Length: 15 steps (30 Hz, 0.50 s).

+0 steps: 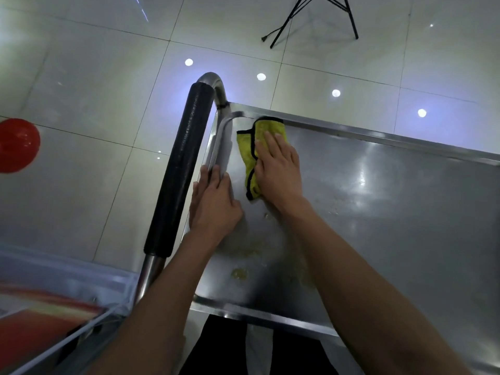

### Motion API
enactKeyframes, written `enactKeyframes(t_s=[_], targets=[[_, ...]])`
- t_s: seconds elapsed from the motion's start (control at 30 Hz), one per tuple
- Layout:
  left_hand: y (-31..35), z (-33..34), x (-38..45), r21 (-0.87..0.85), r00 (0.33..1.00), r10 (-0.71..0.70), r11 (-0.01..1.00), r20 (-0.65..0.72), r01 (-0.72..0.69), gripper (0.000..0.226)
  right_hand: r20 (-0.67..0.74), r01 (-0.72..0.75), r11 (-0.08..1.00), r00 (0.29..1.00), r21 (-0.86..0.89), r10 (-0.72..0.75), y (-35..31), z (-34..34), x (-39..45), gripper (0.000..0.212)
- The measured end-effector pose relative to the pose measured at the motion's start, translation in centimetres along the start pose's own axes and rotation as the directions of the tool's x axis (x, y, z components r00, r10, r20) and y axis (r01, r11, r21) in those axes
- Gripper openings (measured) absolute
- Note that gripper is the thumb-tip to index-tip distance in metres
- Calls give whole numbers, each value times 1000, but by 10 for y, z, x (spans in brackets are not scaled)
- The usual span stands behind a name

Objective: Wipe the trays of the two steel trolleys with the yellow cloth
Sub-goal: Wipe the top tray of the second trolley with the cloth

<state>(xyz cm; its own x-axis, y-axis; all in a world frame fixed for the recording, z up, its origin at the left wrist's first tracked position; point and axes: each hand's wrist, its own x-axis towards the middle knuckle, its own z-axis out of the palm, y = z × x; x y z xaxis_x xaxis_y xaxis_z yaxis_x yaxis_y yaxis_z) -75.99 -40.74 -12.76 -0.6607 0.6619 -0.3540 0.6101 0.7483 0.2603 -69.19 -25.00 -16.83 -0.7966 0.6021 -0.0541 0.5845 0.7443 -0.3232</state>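
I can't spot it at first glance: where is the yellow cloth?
The cloth lies in the far left corner of the steel tray, flat under the right hand, just right of the left hand on the rim.

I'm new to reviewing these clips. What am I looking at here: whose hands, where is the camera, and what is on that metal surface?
There is no machine: a person works bare-handed, filmed by one wide-angle camera worn on the head and looking down. The metal surface is the top tray of a steel trolley, with its black padded handle on the left. The right hand presses a yellow cloth flat near the tray's far left corner. The left hand rests on the tray's left rim. Yellowish residue lies nearer the person, not yet wiped.
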Motion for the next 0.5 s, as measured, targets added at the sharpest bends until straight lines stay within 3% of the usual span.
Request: enactKeyframes(t_s=[0.37,0.5], targets=[[-2,7,0,92,999,-18,996,39,15,67,-70,-280,960,958,-22,278,129,-46,-91,49],[17,2,-22,175,1000,17,984,-9,-15,48,-79,-319,948,945,9,318,161,-60,-111,49]])
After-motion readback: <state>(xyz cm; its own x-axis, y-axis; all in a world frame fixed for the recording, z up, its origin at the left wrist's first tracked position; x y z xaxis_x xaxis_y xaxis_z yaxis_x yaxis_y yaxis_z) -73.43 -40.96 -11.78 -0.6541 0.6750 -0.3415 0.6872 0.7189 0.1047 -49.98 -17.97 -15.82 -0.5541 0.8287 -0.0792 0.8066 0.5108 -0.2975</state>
